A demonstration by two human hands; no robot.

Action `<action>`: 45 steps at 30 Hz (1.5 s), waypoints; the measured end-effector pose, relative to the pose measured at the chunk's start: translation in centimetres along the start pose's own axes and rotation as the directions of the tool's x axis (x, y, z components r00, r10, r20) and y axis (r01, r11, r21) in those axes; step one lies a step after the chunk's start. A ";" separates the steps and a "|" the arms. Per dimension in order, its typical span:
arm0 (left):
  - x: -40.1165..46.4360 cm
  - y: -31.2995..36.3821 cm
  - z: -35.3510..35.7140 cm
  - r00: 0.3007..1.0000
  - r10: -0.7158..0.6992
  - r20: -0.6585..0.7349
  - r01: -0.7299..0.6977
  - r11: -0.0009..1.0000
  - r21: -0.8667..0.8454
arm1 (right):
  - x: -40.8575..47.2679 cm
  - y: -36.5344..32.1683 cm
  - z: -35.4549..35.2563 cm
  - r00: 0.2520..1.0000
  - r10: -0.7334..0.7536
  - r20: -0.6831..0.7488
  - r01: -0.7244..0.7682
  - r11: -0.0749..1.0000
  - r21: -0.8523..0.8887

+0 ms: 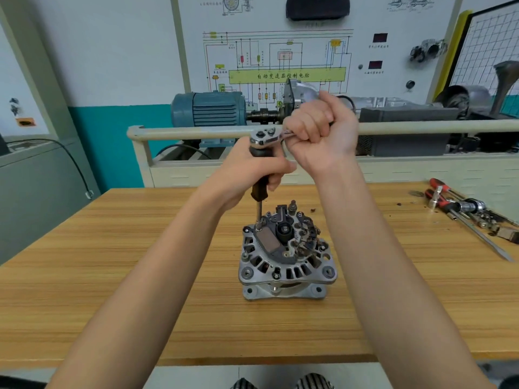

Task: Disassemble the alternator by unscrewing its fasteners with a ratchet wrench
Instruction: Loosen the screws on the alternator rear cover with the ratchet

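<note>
While the alternator stands on its mounting end near the middle of the wooden surface, directly below and in front of both hands, the relation that governs the coming move is the vertical line from tool to fastener: a long extension bar runs almost straight down from the ratchet wrench to a socket seated on a fastener at the far-left edge of the alternator's rear face. The left hand is wrapped around the dark grip of the extension just under the ratchet head, steadying that upright axis, and is the nearer hand to the alternator. The right hand is clenched around the ratchet's handle, which sticks out sideways to the right, level with the head. Any turn will probably sweep that handle in a flat arc well above the alternator, so the task's thing itself should not obstruct it. A pale rail of the training bench lies behind the hands; how close it is cannot be judged. Loose screwdrivers and sockets lie well apart at the right edge of the surface. The alternator is not clamped, so it could twist under torque.
</note>
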State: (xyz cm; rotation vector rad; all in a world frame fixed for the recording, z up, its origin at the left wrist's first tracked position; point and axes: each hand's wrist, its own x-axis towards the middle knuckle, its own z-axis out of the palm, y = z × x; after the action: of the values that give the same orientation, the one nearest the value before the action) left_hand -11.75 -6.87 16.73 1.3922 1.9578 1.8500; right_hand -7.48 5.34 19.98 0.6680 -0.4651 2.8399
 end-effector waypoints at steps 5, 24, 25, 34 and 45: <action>0.3 -0.1 1.0 0.997 -0.051 0.050 0.060 0.980 -0.192 | 0.7 -0.3 -0.4 0.997 0.073 -0.007 -0.072 0.996 0.051; 0.2 0.3 0.0 0.973 -0.044 0.225 0.033 0.998 0.048 | 0.6 -1.0 -0.6 0.972 0.235 0.007 -0.235 0.970 0.058; 0.4 0.3 0.1 0.968 -0.059 0.243 0.052 0.998 0.032 | 0.9 -1.1 -0.8 0.967 0.253 0.001 -0.252 0.965 0.072; 0.8 -0.6 2.5 0.913 -0.067 -0.402 0.029 0.994 -0.101 | -2.8 1.3 -0.5 0.939 -0.334 0.080 0.342 0.931 -0.127; -0.3 -0.1 -0.5 0.998 0.004 0.062 -0.004 1.000 -0.003 | -0.6 -0.3 0.6 0.998 0.046 0.030 -0.040 0.984 -0.176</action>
State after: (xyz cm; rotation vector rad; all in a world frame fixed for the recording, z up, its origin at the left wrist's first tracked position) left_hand -11.89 -7.41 16.63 1.4351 1.9236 1.7887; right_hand -6.64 5.32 20.27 0.6801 -0.7336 2.7881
